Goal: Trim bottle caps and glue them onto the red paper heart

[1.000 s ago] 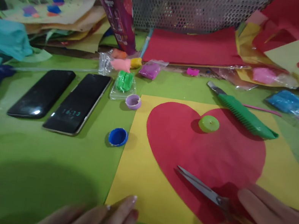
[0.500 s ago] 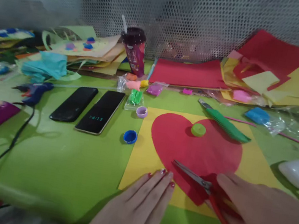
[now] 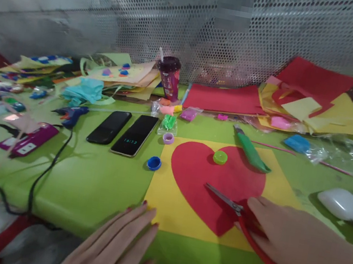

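My right hand (image 3: 277, 229) is wrapped round the red handles of a pair of scissors (image 3: 224, 198). Their closed-looking blades point left over a red paper heart (image 3: 201, 195). The heart lies on a yellow sheet (image 3: 159, 202). My left hand (image 3: 119, 242) has its fingers stretched out at the sheet's lower left corner and holds nothing. On the heart's upper part rests a light green cap (image 3: 220, 157), with a green box cutter (image 3: 251, 149) lying across the upper right edge. A blue cap (image 3: 153, 163) and a lilac cap (image 3: 168, 138) sit along the sheet's left side.
Two phones (image 3: 137, 134) lie left of the sheet, beyond them a glue gun (image 3: 72, 114) with a trailing black cord and a purple power strip (image 3: 33, 141). A lidded cup (image 3: 170, 76) and red paper (image 3: 223, 97) stand behind. At right is a white object (image 3: 341, 203).
My left hand has moved left, off the heart to the sheet's corner. My right hand still grips the scissors over the heart. The view has shifted, showing more of the left side.
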Demonstrator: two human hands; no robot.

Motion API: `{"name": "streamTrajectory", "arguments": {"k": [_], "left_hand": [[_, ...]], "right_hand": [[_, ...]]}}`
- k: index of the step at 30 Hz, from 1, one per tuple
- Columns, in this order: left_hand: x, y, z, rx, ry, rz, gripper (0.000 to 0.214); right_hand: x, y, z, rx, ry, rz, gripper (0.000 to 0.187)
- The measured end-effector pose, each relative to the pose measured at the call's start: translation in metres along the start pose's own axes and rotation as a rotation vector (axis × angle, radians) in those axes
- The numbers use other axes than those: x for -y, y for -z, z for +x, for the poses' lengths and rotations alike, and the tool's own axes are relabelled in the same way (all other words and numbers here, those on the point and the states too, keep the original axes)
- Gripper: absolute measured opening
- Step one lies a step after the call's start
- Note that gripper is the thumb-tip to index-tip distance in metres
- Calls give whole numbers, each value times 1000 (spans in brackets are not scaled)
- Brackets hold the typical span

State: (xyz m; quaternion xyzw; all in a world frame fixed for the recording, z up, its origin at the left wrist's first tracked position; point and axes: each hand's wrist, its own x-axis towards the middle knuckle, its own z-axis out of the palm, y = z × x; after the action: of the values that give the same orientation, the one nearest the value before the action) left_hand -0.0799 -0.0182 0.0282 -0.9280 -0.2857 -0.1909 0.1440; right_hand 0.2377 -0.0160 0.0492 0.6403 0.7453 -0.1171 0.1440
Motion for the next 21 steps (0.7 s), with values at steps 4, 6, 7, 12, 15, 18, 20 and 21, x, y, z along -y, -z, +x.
{"name": "streamTrajectory", "arguments": {"k": [4, 6, 7, 12, 15, 18, 20, 21], "left_hand": [[-15, -8, 51, -14, 128, 70, 45], [-23, -16, 69, -5, 136, 114, 57], [-26, -20, 75, 17, 115, 119, 64], [-34, -37, 70, 146, 48, 62, 82], [-31, -36, 50, 141, 64, 105, 79], [-26, -26, 30, 104, 42, 186, 74], [-23, -20, 20, 84, 34, 209, 72], [-23, -17, 17, 76, 33, 209, 73]], "right_hand": [[0, 0, 0, -41, 37, -19, 14], [1, 3, 0, -49, 53, -9, 14], [3, 5, -1, -52, 57, -2, 13], [11, 16, -3, -8, 16, 2, 11], [12, 18, -4, 29, -9, 7, 16], [10, 17, -4, 32, -7, 17, 16], [8, 16, -3, 43, -7, 30, 15], [7, 16, -3, 49, -9, 37, 14]]}}
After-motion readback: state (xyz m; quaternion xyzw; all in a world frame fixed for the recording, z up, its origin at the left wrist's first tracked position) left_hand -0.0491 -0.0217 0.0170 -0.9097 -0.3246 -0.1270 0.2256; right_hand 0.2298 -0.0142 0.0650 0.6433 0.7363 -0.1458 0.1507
